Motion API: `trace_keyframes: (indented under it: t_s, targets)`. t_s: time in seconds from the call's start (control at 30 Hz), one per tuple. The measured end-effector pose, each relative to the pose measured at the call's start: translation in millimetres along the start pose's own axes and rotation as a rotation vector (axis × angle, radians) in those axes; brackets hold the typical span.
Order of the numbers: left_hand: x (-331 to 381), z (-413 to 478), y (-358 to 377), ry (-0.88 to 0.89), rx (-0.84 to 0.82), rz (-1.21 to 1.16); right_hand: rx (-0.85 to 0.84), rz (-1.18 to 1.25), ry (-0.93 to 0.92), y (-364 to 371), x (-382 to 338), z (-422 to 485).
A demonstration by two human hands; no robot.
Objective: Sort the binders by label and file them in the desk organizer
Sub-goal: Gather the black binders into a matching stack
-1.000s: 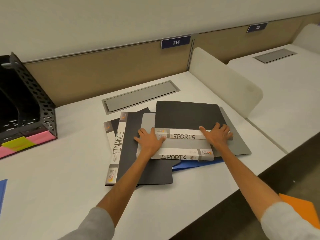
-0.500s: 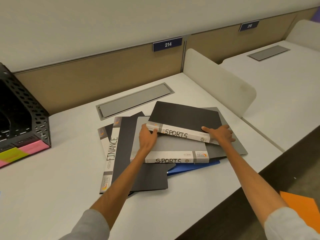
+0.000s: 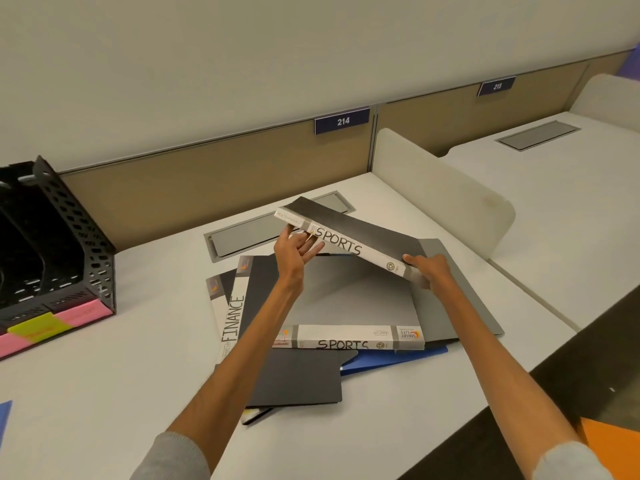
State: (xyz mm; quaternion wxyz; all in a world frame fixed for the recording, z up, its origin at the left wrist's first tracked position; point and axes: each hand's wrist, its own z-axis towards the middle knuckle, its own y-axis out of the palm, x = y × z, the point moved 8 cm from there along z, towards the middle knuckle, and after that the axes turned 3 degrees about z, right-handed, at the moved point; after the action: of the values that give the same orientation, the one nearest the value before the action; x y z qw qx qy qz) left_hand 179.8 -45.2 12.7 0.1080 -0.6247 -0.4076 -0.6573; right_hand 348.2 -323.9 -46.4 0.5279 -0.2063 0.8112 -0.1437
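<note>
Head view: the black SPORTS binder [image 3: 349, 237] is up off the pile now, spine tilted toward us, where a moment ago it lay flat. Left hand [image 3: 294, 251] and right hand [image 3: 429, 271] have their fingers gripping its ends. A second SPORTS binder [image 3: 349, 337] waits on the surface [image 3: 138, 358]; the desk organizer [image 3: 52, 244] stands far left, likely next.

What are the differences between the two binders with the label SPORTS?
The black SPORTS binder is lifted and tilted, with the left hand and right hand at its two ends; the grey SPORTS binder lies flat on the pile, and no hand touches it. The black one's cover is dark, the grey one's is light. The grey one lies nearer to the person. Both have a white spine with SPORTS written by hand.
</note>
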Motion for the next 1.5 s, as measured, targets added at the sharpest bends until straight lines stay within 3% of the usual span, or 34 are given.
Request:
trace_keyframes:
  t_s: [0.47, 0.93, 1.3, 1.5]
  targets:
    - [7, -23, 50, 0.056, -0.249, 0.084, -0.227, 0.179, -0.003, 38, -48, -28]
    - [33, -27, 54, 0.158, -0.230, 0.178, -0.383, 0.244, 0.043, 70, -39, -47]
    - [42, -31, 52, 0.167, -0.247, 0.201, -0.384, 0.209, 0.010, 74, -43, -58]
    - [53, -35, 45, 0.277, -0.093, 0.329, -0.411, 0.055, -0.084, 88, -49, -79]
